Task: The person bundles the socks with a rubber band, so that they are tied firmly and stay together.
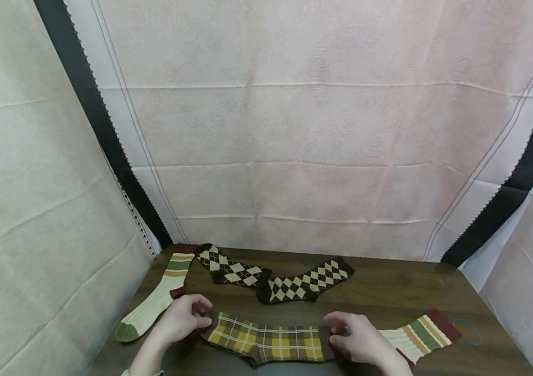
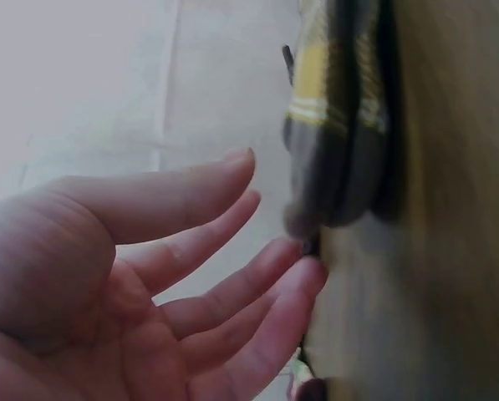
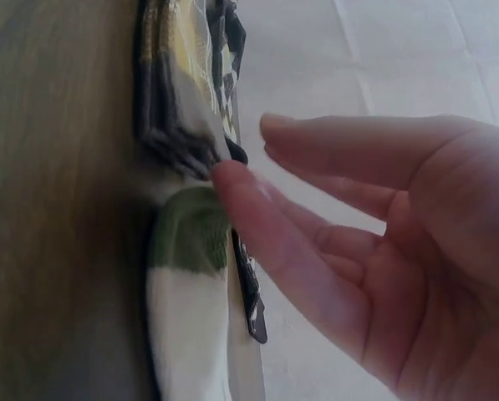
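Observation:
A yellow and brown plaid sock pair (image 1: 271, 342) lies flat on the table, one sock on top of the other. My left hand (image 1: 185, 317) is at its toe end, fingers loosely bent and thumb apart. In the left wrist view a gap shows between that thumb and the stacked socks (image 2: 333, 142). My right hand (image 1: 357, 337) is beside the dark cuff end, its thumb and fingers spread. The right wrist view has a fingertip at the edge of the layered cuffs (image 3: 178, 117); whether it touches cannot be told. Neither hand grips anything.
Two argyle socks (image 1: 289, 288) lie end to end behind the plaid pair. One cream striped sock (image 1: 153, 305) with a green toe lies at the left; another striped sock (image 1: 423, 334) lies partly under my right arm. A thin blue loop (image 1: 481, 339) is at the right. Pale cloth (image 1: 313, 156) hangs behind.

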Demonstrator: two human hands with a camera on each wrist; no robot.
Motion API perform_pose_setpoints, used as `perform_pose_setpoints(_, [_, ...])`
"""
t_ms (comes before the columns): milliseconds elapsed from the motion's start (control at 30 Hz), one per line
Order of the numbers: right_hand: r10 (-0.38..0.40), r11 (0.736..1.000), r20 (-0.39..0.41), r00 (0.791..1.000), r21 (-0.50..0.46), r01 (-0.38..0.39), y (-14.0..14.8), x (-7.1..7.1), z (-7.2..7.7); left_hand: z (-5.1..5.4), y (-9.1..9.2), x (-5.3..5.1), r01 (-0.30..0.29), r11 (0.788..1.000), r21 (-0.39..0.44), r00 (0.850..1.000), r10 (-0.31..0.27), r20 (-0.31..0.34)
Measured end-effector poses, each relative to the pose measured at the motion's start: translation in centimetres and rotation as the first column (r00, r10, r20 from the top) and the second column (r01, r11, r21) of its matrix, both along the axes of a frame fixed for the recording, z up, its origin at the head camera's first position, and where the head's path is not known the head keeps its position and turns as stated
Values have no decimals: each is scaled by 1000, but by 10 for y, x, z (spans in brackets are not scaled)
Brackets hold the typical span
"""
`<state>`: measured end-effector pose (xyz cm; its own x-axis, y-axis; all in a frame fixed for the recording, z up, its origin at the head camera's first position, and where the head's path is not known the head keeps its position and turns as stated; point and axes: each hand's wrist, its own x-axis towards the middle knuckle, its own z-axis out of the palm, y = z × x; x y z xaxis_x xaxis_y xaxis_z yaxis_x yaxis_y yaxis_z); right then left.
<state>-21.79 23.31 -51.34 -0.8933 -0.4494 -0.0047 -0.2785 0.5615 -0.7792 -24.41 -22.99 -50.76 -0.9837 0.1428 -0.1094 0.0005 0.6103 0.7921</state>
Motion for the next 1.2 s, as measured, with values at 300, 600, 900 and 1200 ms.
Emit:
perform_pose_setpoints(300, [-54, 996, 23, 998, -63, 55, 35, -12, 1, 15, 41, 0, 57, 993, 102, 982, -38, -184])
perform_pose_setpoints(600, [-184, 983, -38, 982, -11, 183, 75, -12, 3, 17, 126, 4, 282, 931, 232, 956, -252, -150])
perform_pose_setpoints(900, [-256, 965, -104, 961, 29, 260, 112, -4, 1, 11, 194, 10, 317, 887, 336, 948, -300, -103])
perform_pose_setpoints(1200, [-383, 903, -305, 872, 74, 422, 170, -3, -14, -9, 254, 14, 297, 876, 381, 952, -303, -48])
